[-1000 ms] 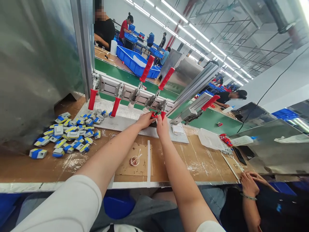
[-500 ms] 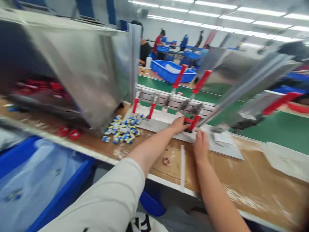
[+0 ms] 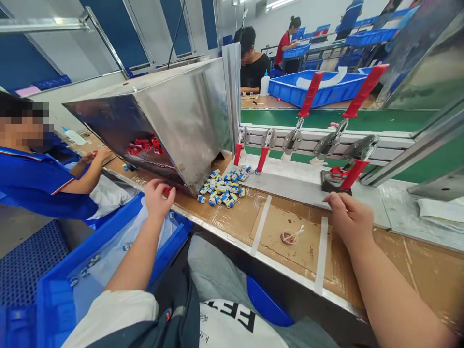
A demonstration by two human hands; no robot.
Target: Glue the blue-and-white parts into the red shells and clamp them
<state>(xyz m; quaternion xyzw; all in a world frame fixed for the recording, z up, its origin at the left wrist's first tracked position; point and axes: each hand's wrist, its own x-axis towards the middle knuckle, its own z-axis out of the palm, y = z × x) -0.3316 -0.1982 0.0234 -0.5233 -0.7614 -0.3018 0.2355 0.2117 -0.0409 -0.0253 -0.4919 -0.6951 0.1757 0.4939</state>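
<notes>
the left hand point(image 3: 156, 193) is pinched on a small red part point(image 3: 167, 191) at the mouth of the steel hopper point(image 3: 181, 116), above the blue bin point(image 3: 108, 251). the right hand point(image 3: 348, 215) lies loosely curled and empty on the workbench point(image 3: 290, 217), just before the red-handled toggle clamp point(image 3: 353, 171), well apart. a pile of blue-yellow parts point(image 3: 224, 188) lies between.

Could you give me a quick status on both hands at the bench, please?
Left hand pinching a small red part at the steel hopper mouth. Right hand resting empty near the clamp jig. Blue-yellow parts heaped between.
</notes>
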